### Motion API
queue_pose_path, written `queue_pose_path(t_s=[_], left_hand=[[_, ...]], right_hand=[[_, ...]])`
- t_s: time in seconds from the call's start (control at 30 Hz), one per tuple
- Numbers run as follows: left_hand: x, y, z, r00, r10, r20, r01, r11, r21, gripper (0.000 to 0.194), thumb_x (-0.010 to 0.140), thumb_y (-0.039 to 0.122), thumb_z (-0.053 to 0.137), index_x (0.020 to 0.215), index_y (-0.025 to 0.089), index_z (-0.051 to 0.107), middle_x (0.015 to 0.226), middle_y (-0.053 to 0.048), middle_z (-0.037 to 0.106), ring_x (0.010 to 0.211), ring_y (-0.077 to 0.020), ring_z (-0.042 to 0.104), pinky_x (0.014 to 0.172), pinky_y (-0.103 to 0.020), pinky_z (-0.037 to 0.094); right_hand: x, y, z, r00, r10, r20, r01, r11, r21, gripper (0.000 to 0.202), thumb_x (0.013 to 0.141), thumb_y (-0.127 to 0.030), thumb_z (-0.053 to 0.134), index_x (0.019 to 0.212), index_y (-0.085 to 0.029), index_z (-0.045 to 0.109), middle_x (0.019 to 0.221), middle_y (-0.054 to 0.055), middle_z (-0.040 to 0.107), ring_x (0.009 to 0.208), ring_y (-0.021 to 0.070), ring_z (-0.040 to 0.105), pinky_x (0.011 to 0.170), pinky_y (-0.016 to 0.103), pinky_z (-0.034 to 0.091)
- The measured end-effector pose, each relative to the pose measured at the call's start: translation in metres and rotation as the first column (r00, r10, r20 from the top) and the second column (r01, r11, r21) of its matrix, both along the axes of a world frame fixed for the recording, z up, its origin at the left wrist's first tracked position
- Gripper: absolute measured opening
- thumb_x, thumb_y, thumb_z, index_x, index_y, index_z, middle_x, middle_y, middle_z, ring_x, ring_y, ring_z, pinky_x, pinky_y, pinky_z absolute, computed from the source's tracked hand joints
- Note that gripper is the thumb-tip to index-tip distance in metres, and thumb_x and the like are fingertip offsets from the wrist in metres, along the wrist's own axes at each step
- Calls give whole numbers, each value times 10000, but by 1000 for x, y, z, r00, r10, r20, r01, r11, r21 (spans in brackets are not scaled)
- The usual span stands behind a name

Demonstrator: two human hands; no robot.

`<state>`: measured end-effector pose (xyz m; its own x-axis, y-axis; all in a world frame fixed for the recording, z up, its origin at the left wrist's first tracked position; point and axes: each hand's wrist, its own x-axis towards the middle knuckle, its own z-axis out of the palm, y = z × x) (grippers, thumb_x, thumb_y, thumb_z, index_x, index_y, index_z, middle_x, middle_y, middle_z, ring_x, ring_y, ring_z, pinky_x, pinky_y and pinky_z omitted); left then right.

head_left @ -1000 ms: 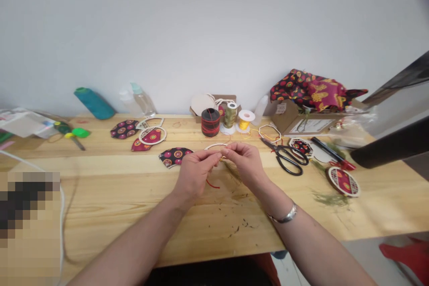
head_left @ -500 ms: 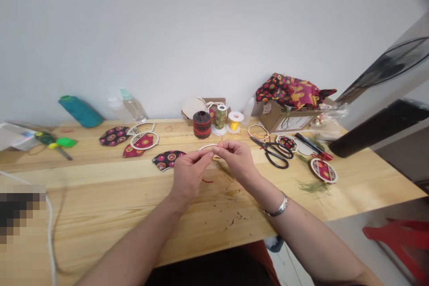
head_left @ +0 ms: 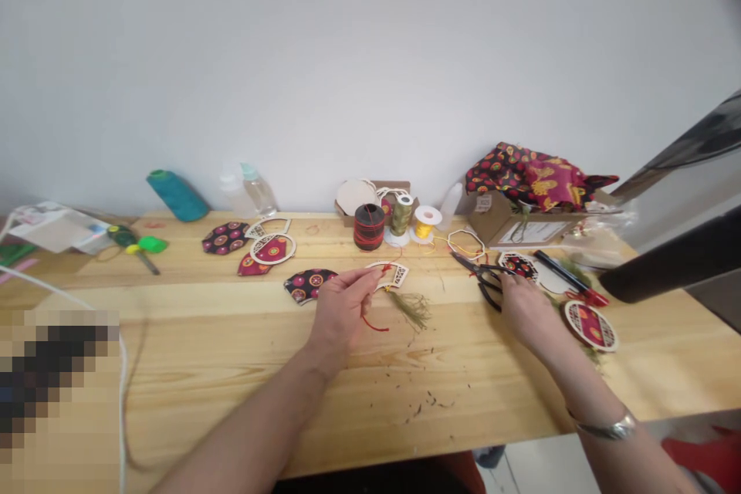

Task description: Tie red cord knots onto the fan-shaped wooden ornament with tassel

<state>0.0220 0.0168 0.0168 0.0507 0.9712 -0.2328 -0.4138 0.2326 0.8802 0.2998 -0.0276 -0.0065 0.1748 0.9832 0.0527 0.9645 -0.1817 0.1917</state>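
Observation:
Between the thumb and finger of my left hand (head_left: 344,305) a red cord (head_left: 376,326) is pinched, its tail hanging below and a short knotted end above. Just beyond lies a fan-shaped wooden frame (head_left: 399,275) with cut-out patterns, partly behind my fingers. An olive thread tassel (head_left: 412,310) spreads on the table under it. Over at the right, my right hand (head_left: 528,314) has its fingers round the handles of black scissors (head_left: 490,297), which lie on the table with the blades pointing away to the left; part of the handles is hidden.
Several thread spools, among them a yellow spool (head_left: 427,225), stand behind. A cardboard box (head_left: 492,220) heaped with patterned cloth is at the back right. A round ornament (head_left: 591,326) lies beside my right wrist. Patterned fabric pieces (head_left: 309,285) lie left; dark scraps dot the table (head_left: 243,394).
My right hand has left my left hand and moved right onto the scissors. My left hand keeps hold of the cord. The view has shifted, and the frame and tassel show more fully.

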Motion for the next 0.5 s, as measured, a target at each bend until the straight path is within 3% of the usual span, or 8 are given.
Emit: queue_pose_path(t_s=[0.3,0.4,0.5], left_hand=[[-1,3,-1,1000,1,31,-1,1000,-28,191,542,270,799,655,131,731,420,63,449,403,-18,325,407,-165,203],[-2,4,0,998,-8,63,12,998,-66,191,536,260,807,637,124,719,424,67,437,395,-10,314,396,-157,194],[-2,4,0,993,-21,113,34,994,-106,210,524,254,818,641,115,712,427,74,418,391,-5,307,387,-146,191]], right_hand=[[-2,-12,20,1000,18,20,-17,999,-43,317,756,8,429,1001,-31,626,998,226,660,962,303,637,822,356,474],[0,-20,25,997,-20,-78,19,1000,-12,362,752,-59,459,1087,-66,596,1059,199,651,944,296,649,764,352,497],[-9,-23,27,960,1,-281,5,1000,22,343,762,-166,506,1088,-98,586,1042,162,659,924,277,653,754,340,507]])
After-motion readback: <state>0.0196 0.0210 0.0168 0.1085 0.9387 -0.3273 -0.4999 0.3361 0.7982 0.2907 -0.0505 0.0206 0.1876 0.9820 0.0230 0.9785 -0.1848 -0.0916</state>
